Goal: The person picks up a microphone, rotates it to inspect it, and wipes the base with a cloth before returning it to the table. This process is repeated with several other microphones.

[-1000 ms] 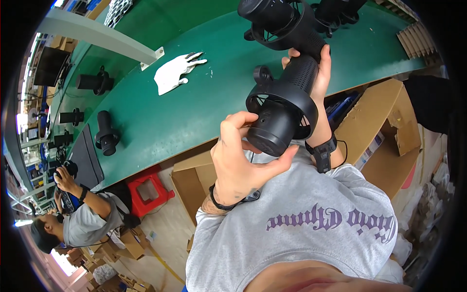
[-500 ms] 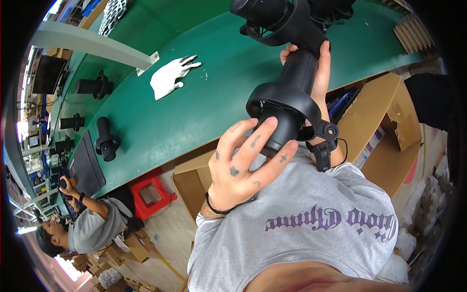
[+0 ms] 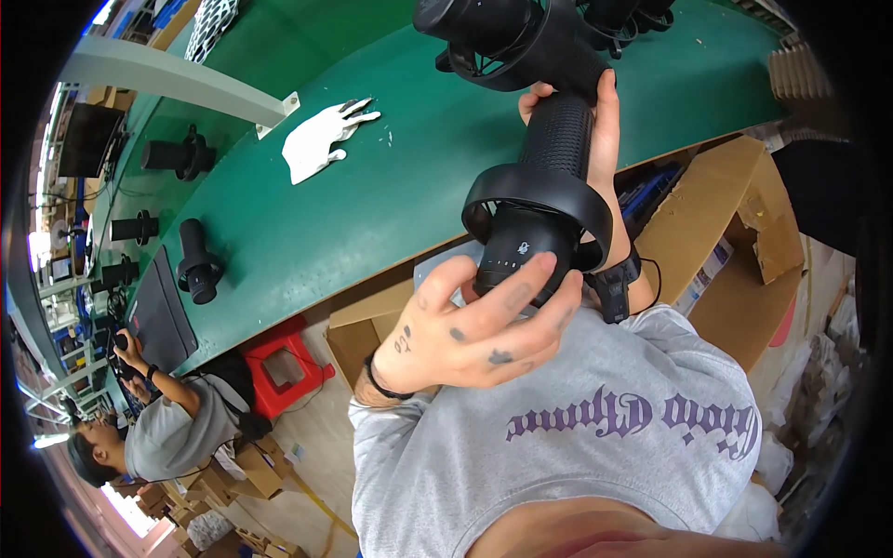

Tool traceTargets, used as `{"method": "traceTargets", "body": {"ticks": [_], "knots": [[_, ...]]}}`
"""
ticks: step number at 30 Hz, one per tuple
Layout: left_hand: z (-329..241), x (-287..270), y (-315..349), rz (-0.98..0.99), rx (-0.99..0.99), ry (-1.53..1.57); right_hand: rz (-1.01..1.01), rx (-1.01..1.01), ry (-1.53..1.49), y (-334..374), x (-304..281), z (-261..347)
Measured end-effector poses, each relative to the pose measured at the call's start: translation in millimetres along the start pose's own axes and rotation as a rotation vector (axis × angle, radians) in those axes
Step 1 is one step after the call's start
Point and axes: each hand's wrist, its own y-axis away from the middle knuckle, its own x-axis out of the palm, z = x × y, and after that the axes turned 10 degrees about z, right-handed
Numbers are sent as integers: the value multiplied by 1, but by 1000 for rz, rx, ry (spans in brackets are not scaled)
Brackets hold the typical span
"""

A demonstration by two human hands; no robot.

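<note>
A black microphone [image 3: 558, 139] with a textured upper barrel and a ring-shaped mount [image 3: 595, 209] is held up above the table's near edge. My right hand [image 3: 606, 130] grips the textured barrel at its far part, thumb and fingertips showing on either side. Around the smooth lower end my left hand [image 3: 474, 330] curls its fingers. Small light markings show on that end. Right beyond my right hand is another black microphone [image 3: 493, 37] with a ring mount, partly cut off by the top of the view.
On the green table [image 3: 372, 205] lies a white glove [image 3: 321, 144]. Several more microphones, one of them upright [image 3: 195, 256], and a dark mat [image 3: 166, 307] are at the left. Cardboard boxes [image 3: 688, 223] and a red stool [image 3: 288, 377] stand below. A co-worker [image 3: 186, 418] sits at far left.
My left hand has turned about the microphone's lower end, its fingers moving lower. The light markings there now show. The microphone has shifted slightly left.
</note>
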Motion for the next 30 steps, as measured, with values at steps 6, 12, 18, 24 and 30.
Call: {"method": "traceTargets", "body": {"ticks": [6, 12, 18, 24, 30], "knots": [[6, -6, 2, 51, 225, -223, -31, -22, -23, 2, 13, -5], [6, -1, 5, 33, 306, -320, -55, -53, 126, 4, 10, -6], [6, 2, 0, 1, 371, -289, -118, -42, 1, 3, 3, 2], [1, 16, -23, 85, 581, 140, 139, -199, 45, -3, -19, 14], [-34, 43, -57, -59, 661, 306, 343, -43, -618, -10, -21, 16]]}}
